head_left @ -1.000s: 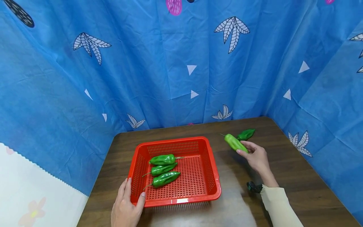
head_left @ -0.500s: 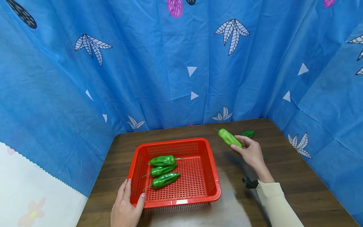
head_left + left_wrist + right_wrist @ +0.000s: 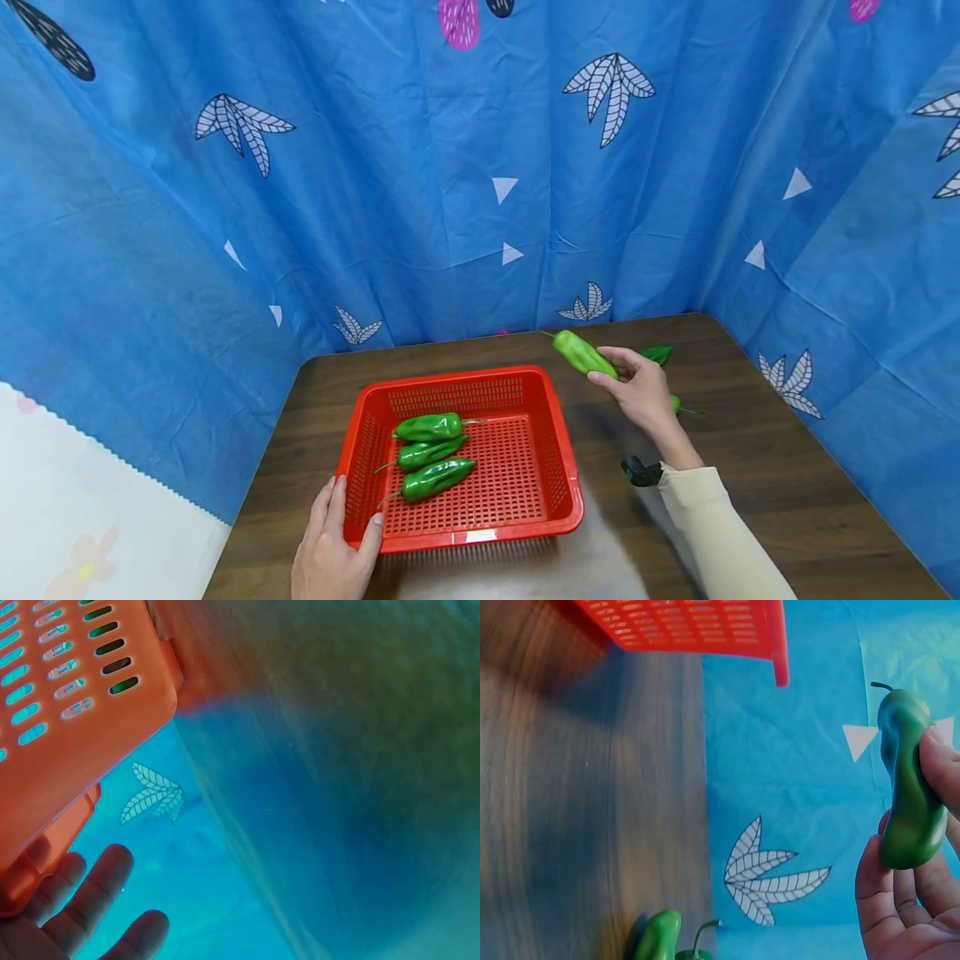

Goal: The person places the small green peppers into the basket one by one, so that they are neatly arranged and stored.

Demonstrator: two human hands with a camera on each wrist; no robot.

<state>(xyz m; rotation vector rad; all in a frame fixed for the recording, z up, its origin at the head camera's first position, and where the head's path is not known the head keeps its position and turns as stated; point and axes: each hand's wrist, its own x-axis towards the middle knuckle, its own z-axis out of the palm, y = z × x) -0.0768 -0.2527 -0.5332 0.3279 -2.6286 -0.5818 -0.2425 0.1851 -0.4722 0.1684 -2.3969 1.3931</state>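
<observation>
My right hand [image 3: 637, 393] pinches a light green pepper [image 3: 583, 353] between thumb and fingers, raised over the table to the right of the red plastic basket [image 3: 566, 433]. In the right wrist view the pepper [image 3: 907, 787] points its stem away from the palm. Three darker green peppers lie side by side in the basket's left half; the nearest pepper [image 3: 438, 479] has its stem toward the front left. My left hand [image 3: 332, 542] grips the basket's front left corner, thumb at the front rim and fingers along the left side. The left wrist view shows its fingers [image 3: 97, 892] beside the basket corner.
On the table [image 3: 750, 467], a dark green pepper [image 3: 657, 354] lies behind my right hand, and another light green pepper [image 3: 676, 404] is partly hidden by that hand. A blue patterned curtain [image 3: 450, 167] surrounds the table's back and sides.
My right hand has carried the light green pepper left toward the basket, bringing another light green pepper into sight behind the wrist. The left hand and basket have stayed in place.
</observation>
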